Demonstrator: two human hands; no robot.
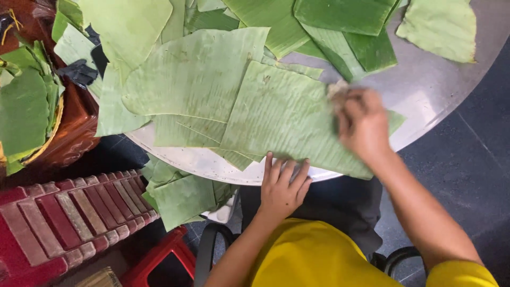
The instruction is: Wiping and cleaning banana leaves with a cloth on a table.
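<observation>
I am looking down over a round metal table [425, 90] that is carrying a spread of cut banana leaf pieces. My left hand [281, 186] is lying flat at the near edge of the table, fingers [289, 172] spread and straight, pressing down the near edge of the top leaf piece [281, 117]; it is gripping nothing, only pinning. My right hand [364, 125] is resting on the far right part of that same leaf, fingers curled around a small pale wad, seemingly a cloth [337, 90], which is showing just above the knuckles. The hand is blurring, so I cannot tell how tightly it is closing. The top leaf is lying pale side up, overlapping several other pale pieces [196, 74] to its left, with darker green pieces [345, 21] sitting further back on the table. A few leaf pieces [180, 196] are hanging below the table rim at lower left. At far left, a brown basket [74, 127] is holding more stacked leaves [24, 106]. A red slatted crate [64, 218] is sitting beside a red stool [159, 260].
</observation>
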